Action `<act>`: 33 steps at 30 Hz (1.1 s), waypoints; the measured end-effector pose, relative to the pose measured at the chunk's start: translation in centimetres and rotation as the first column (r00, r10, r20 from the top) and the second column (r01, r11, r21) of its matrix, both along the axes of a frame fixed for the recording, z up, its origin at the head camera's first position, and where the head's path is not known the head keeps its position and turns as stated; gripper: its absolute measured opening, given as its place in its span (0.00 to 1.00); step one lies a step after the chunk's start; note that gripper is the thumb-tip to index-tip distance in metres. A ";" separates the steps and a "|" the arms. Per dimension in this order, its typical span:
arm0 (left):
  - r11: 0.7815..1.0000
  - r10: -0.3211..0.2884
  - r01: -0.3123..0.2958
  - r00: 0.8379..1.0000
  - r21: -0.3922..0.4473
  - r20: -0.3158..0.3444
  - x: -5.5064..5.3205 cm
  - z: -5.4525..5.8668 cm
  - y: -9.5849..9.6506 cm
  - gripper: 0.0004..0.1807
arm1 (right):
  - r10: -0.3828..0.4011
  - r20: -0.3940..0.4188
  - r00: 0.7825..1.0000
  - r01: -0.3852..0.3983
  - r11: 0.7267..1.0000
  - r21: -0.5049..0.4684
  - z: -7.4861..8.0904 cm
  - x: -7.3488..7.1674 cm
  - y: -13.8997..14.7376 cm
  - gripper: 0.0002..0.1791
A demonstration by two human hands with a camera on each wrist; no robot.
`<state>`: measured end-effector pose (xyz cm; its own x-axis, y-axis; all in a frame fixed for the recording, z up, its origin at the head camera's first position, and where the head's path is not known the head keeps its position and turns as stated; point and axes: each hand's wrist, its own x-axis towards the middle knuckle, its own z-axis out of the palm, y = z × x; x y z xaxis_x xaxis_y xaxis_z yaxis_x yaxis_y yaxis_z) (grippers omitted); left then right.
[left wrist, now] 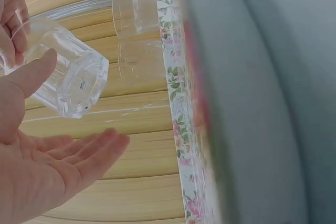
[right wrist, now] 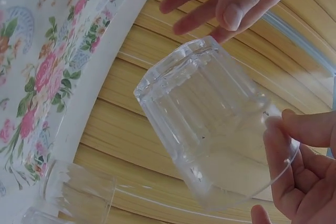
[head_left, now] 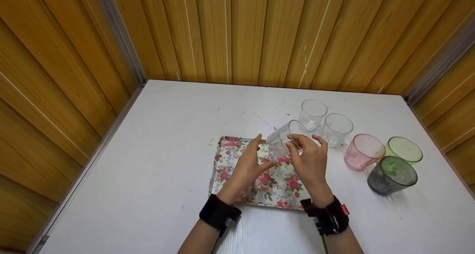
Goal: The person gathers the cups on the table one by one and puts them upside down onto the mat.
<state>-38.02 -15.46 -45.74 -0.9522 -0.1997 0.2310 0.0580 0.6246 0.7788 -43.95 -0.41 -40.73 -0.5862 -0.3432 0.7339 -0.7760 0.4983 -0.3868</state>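
Observation:
A clear drinking glass [head_left: 279, 139] hangs tilted above the floral tray [head_left: 226, 185], its rim toward the right and its base toward the left. My right hand [head_left: 311, 163] pinches the rim between thumb and fingers, as the right wrist view also shows on the glass [right wrist: 210, 124]. Beside the base is my left hand [head_left: 245, 167], thumb and fingers spread apart. In the left wrist view the thumb of this left hand [left wrist: 47, 171] overlaps the glass, and the palm faces up toward it with nothing gripped.
Two more clear glasses stand behind the right hand, one farther back [head_left: 313, 116] and one nearer [head_left: 337, 131]. To the right are a pink glass [head_left: 363, 154], a green glass [head_left: 408, 150] and a dark grey glass [head_left: 389, 180], close together on the white table [head_left: 141, 165]. Wood-patterned panels [head_left: 245, 35] border the table.

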 end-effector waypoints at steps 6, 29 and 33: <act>1.000 0.004 -0.005 0.999 -0.006 -0.045 -0.2 -0.2 -0.6 0.51 | 0.072 0.065 0.995 -0.069 0.996 -0.050 -0.4 0.0 -0.3 0.09; 0.999 0.040 -0.042 0.998 -0.028 -0.046 0.1 0.8 -2.0 0.41 | 0.175 0.140 0.975 -0.150 0.973 -0.173 -1.0 -0.1 -0.8 0.11; 0.999 0.044 -0.046 0.997 -0.029 -0.062 0.2 1.0 -1.8 0.41 | 0.160 0.131 0.978 -0.138 0.977 -0.165 -1.0 -0.2 -0.6 0.12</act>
